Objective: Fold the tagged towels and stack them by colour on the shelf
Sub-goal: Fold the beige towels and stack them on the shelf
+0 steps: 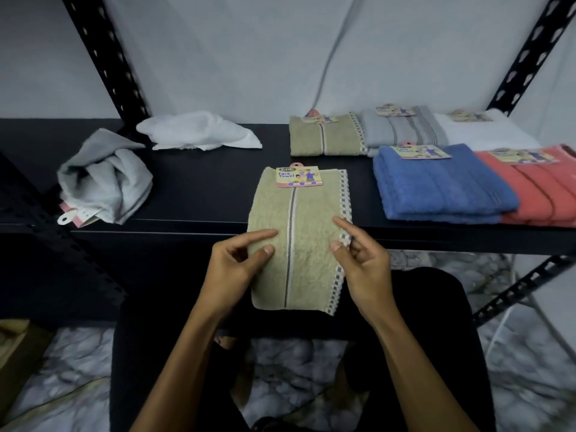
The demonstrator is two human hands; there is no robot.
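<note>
Terrycloth, soft and light, bound to sag wherever unsupported. Olive towel (299, 241) at centre frame, far half flat on the black shelf (202, 188), near half drooping over the front edge, paper tag (298, 177) at the top end. Left hand (240, 263) pinching the left edge between thumb and curled fingers, forefinger laid across the pile. Right hand (361, 263) pinching the chequered right border likewise, forefinger pointing up-left. Best taken at both side edges, probably, for a level fold
</note>
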